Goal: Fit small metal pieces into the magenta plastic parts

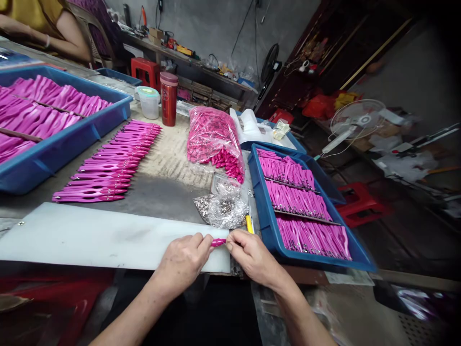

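Head view: left hand (183,262) and right hand (254,254) meet at the near edge of the tabletop (162,192), over the white board (90,235). Fingers of both pinch a small pink piece (218,242) from either end; it sits between the hands, just above the board's right end. Clear bag of metal parts (223,209) just behind, yellow tool (249,224) beside it. Bag of pink pieces (216,139) further back. Blue tray (273,230) of pink clips at right edge; bigger blue tray (54,149) at left, loose row of pink clips (111,163) beside it. Red flask (168,98) near far edge.
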